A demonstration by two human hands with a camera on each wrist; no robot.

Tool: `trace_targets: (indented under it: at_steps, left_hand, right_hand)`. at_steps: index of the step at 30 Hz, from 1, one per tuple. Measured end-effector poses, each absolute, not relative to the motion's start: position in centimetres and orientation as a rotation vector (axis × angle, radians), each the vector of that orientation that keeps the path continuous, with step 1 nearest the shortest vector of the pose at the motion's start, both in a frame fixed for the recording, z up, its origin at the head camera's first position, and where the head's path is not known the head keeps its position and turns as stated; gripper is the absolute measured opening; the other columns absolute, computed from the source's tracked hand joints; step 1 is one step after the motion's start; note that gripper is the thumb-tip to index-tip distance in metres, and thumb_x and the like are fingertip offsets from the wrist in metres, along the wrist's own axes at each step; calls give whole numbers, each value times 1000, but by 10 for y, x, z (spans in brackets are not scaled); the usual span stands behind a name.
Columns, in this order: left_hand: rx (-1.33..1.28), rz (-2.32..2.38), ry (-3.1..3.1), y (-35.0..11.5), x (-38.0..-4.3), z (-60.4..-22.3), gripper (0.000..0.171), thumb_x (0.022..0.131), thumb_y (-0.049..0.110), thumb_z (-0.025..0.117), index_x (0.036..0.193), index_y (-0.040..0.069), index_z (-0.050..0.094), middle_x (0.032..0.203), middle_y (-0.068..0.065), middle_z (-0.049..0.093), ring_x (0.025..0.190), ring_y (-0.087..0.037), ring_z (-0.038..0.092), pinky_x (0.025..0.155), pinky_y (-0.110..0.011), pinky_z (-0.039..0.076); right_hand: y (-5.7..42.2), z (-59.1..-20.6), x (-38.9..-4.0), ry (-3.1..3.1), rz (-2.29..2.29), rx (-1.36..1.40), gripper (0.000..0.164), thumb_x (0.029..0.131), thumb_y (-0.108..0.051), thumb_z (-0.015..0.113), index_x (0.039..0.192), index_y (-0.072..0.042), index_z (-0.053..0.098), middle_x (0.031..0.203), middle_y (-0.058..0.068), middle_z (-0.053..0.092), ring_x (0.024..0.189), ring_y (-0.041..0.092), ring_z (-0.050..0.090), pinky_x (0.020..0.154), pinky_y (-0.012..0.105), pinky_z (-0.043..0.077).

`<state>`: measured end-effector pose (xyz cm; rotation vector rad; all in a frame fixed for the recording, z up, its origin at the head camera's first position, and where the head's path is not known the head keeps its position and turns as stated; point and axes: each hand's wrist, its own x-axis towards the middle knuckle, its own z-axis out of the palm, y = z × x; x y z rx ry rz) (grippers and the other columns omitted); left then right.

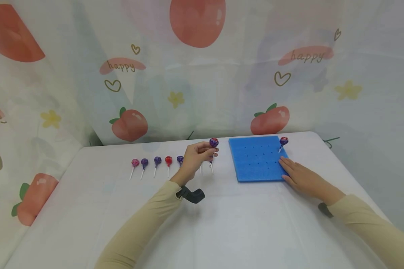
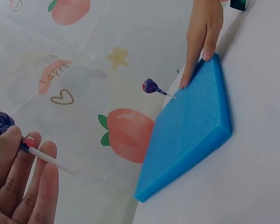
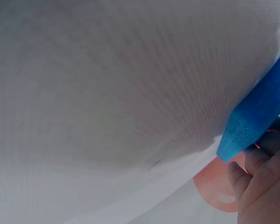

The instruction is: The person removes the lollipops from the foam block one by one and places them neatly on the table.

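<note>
My left hand (image 1: 194,160) pinches a lollipop in a purple wrapper (image 1: 214,142) between thumb and fingers, raised above the table. In the left wrist view its white stick (image 2: 51,159) points out past the fingers. A blue foam board (image 1: 256,172) with small holes lies to the right. One purple-wrapped lollipop (image 1: 284,141) stands tilted in it near the far right corner. My right hand (image 1: 303,179) rests on the board's right edge with fingers extended; the right wrist view shows the fingers (image 3: 256,161) against that edge.
Left of the board is a row of lollipops on the white table (image 1: 195,231), among them a pink one (image 1: 135,163), a red one (image 1: 168,160) and several purple ones (image 1: 157,160). My left hand partly hides the row. A printed curtain (image 1: 202,74) hangs behind the table.
</note>
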<state>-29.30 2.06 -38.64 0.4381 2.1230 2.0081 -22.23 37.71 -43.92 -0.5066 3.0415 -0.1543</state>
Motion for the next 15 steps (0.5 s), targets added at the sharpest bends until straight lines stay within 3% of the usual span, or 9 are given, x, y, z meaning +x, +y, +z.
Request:
trace_targets:
  at_steps: [4, 9, 15]
  left_hand:
    - [362, 2007, 2145, 11, -290, -383, 27, 89, 11, 63, 114, 2, 64, 111, -16, 69, 95, -21, 70, 88, -35, 54]
    - [315, 2009, 2181, 0, -284, -380, 29, 90, 13, 63, 116, 0, 63, 112, -16, 68, 99, -24, 68, 85, -31, 55]
    - [243, 2052, 2162, -16, -279, -376, 30, 90, 14, 62, 117, 0, 62, 114, -17, 67, 94, -18, 69, 88, -35, 54]
  right_hand:
    - [377, -438, -222, 3021, -149, -503, 65, 95, -32, 51, 142, 8, 30, 148, 29, 28, 136, 46, 26, 108, 60, 27]
    - [376, -436, -221, 3008, -143, -500, 65, 95, -33, 50, 142, 8, 29, 149, 29, 27, 137, 46, 25, 109, 59, 26]
    - [376, -436, -221, 3007, -141, -497, 66, 96, -33, 50, 143, 7, 29, 149, 29, 27, 137, 45, 25, 109, 59, 26]
